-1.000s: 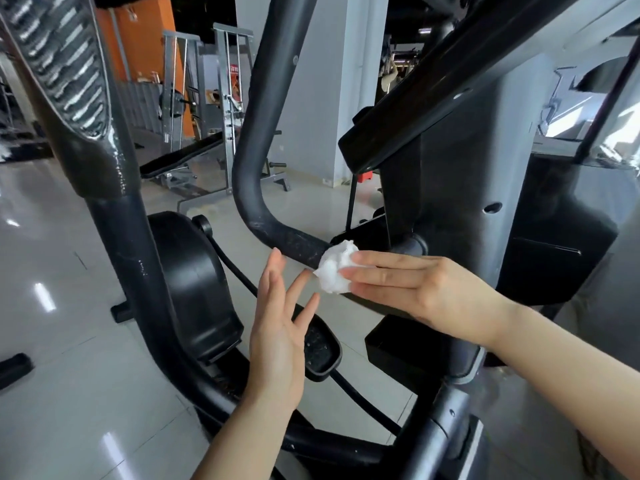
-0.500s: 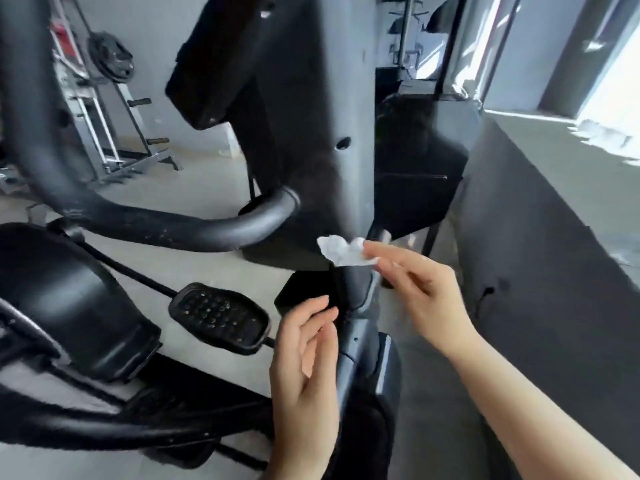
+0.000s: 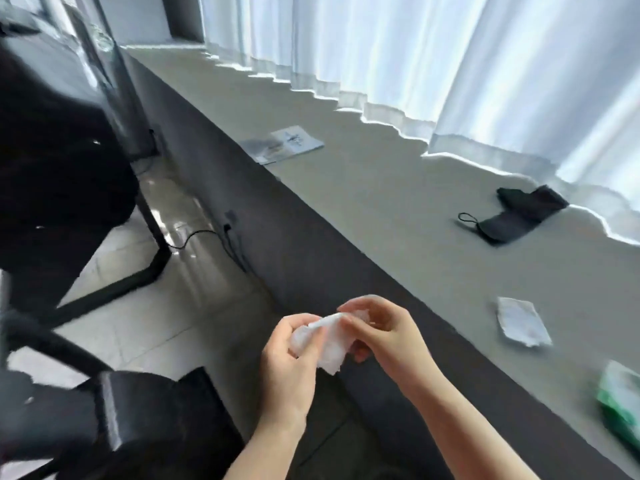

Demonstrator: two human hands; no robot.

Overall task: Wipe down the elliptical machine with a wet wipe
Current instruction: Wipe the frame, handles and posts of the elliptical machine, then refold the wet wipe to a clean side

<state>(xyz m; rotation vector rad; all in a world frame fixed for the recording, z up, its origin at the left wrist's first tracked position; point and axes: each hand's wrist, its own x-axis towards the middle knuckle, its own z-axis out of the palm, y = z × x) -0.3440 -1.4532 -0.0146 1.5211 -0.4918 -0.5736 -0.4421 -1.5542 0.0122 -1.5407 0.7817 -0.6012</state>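
Observation:
A crumpled white wet wipe point(image 3: 329, 344) hangs between both hands in the lower middle of the head view. My left hand point(image 3: 289, 362) grips its left side with curled fingers. My right hand point(image 3: 384, 336) pinches its upper right edge. The black elliptical machine point(image 3: 59, 161) fills the left side, with a lower part point(image 3: 138, 417) at the bottom left. Both hands are off the machine, to its right.
A long grey ledge point(image 3: 398, 202) runs along white curtains point(image 3: 450, 64) on the right. On it lie a booklet point(image 3: 284, 144), a black face mask point(image 3: 512, 220), a torn white wrapper point(image 3: 521, 322) and a green wipes pack point(image 3: 620, 407). A cable point(image 3: 214, 237) lies on the tiled floor.
The view has swung right, away from the machine toward the ledge and curtains. The wipe has left the machine's post, and my left hand has come up to hold it too.

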